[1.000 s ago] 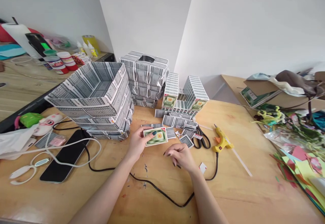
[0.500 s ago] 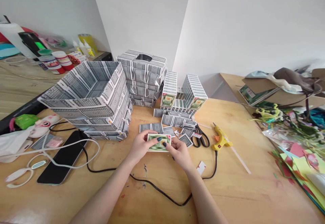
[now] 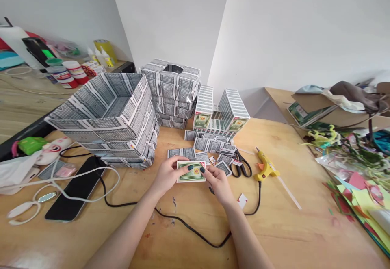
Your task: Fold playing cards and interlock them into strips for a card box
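A small green and white card box (image 3: 192, 172) sits between both my hands just above the wooden table (image 3: 292, 236). My left hand (image 3: 167, 174) grips its left end, thumb on top. My right hand (image 3: 218, 181) pinches its right end with thumb and fingers. Loose grey patterned cards (image 3: 210, 146) lie just behind the box. Further back stand a big open box built of cards (image 3: 109, 118), a taller card block (image 3: 173, 92) and rows of upright card boxes (image 3: 221, 112).
Black scissors (image 3: 240, 165) and a yellow glue gun (image 3: 265, 167) with a black cord (image 3: 189, 228) lie to the right. A black phone (image 3: 76, 187) and white cable lie at left. Paper scraps and craft clutter (image 3: 359, 167) fill the right edge. Paint jars (image 3: 68, 74) stand far left.
My right hand came up from the table and took the right end of the card box. The box has turned level between both hands.
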Available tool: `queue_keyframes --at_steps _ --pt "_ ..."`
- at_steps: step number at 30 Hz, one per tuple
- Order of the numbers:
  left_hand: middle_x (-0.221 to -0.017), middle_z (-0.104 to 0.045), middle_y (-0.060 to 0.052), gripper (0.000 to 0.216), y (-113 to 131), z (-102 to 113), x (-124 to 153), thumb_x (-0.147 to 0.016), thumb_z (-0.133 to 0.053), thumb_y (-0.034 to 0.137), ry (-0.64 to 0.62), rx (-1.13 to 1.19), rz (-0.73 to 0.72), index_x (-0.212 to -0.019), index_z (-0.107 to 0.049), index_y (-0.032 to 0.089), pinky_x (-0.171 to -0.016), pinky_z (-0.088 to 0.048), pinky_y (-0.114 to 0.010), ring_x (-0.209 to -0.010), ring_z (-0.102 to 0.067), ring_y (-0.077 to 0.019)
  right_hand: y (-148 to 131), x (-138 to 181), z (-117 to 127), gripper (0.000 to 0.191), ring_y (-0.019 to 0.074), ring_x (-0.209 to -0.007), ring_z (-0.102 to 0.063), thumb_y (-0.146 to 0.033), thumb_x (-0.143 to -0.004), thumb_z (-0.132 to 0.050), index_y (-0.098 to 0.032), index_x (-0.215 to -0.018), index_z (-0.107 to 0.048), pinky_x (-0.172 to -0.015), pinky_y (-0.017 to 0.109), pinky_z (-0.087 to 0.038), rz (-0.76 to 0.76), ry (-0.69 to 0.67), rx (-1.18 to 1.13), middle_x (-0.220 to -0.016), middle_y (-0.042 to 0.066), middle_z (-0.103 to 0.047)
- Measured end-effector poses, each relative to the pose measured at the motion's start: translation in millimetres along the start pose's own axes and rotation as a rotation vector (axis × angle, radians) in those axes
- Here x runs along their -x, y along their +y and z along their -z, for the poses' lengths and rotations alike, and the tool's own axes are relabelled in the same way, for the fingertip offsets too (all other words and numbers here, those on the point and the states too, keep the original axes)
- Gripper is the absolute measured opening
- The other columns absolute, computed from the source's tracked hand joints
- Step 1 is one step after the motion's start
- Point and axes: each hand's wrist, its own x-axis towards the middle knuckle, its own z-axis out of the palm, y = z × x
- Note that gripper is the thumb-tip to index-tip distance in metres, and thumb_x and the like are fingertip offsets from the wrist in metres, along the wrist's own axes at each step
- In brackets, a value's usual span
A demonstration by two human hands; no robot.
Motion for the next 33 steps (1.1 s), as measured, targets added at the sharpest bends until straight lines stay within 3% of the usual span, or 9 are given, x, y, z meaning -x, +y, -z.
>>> queue_keyframes --at_steps 6,9,10,12,14,22,33 --pt "-0.073 -0.065 -0.003 0.035 2 0 0 -0.057 -0.072 0.030 0.019 0.031 0.036 -0.085 -0.062 0.013 -0.060 -0.048 -0.024 -0.067 -0.061 -0.0166 -2 1 4 0.038 0.0042 -0.035 -0.022 -0.048 -0.081 -0.046 -0.014 -0.069 -0.055 -0.036 0.019 -0.017 0.058 -0.056 0.076 -0.039 -0.009 -0.032" --pt "-0.070 -0.064 -0.003 0.034 2 2 -1 -0.056 -0.071 0.028 0.024 0.046 0.058 -0.085 -0.062 0.013 -0.058 -0.047 -0.024 -0.066 -0.060 -0.0167 -4 2 9 0.039 0.0049 -0.036 -0.023 -0.048 -0.079 -0.050 -0.012 -0.091 -0.058 -0.037 0.019 -0.019 0.058 -0.117 0.120 -0.041 -0.009 -0.032" --pt "-0.070 -0.064 -0.003 0.034 2 3 -2 -0.056 -0.071 0.028 0.029 0.042 0.062 -0.084 -0.062 0.012 -0.059 -0.047 -0.025 -0.066 -0.060 -0.0169 -5 2 11 0.047 0.0052 -0.037 -0.024 -0.047 -0.075 -0.057 -0.013 -0.107 -0.053 -0.038 0.019 -0.020 0.057 -0.137 0.122 -0.043 -0.010 -0.033" --pt "-0.070 -0.064 -0.003 0.033 1 4 -3 -0.055 -0.070 0.028 0.043 0.025 0.074 -0.083 -0.063 0.012 -0.059 -0.047 -0.025 -0.067 -0.060 -0.0175 -6 4 13 0.082 0.0055 -0.040 -0.024 -0.039 -0.063 -0.071 -0.016 -0.131 -0.031 -0.039 0.018 -0.021 0.068 -0.160 0.131 -0.047 -0.012 -0.031" --pt "-0.071 -0.065 -0.003 0.033 1 5 -4 -0.056 -0.069 0.029 0.041 0.012 0.089 -0.084 -0.063 0.013 -0.060 -0.046 -0.026 -0.067 -0.060 -0.0178 -7 5 13 0.098 0.0058 -0.043 -0.024 -0.033 -0.056 -0.077 -0.019 -0.136 -0.022 -0.041 0.018 -0.022 0.091 -0.156 0.181 -0.049 -0.012 -0.029" --pt "-0.067 -0.062 0.000 0.029 2 5 -3 -0.057 -0.069 0.027 0.008 -0.005 0.080 -0.082 -0.062 0.013 -0.058 -0.045 -0.023 -0.065 -0.059 -0.0152 -10 8 11 0.067 0.0063 -0.044 -0.026 -0.030 -0.064 -0.069 -0.016 -0.124 -0.044 -0.043 0.019 -0.023 0.142 -0.099 0.404 -0.051 -0.011 -0.028" --pt "-0.070 -0.064 -0.001 0.031 6 6 -2 -0.057 -0.069 0.029 -0.002 0.011 0.085 -0.082 -0.062 0.014 -0.059 -0.045 -0.024 -0.065 -0.059 -0.0155 -8 9 13 0.069 0.0075 -0.046 -0.031 -0.034 -0.060 -0.072 -0.014 -0.123 -0.049 -0.045 0.021 -0.027 0.175 0.004 0.495 -0.051 -0.009 -0.036"
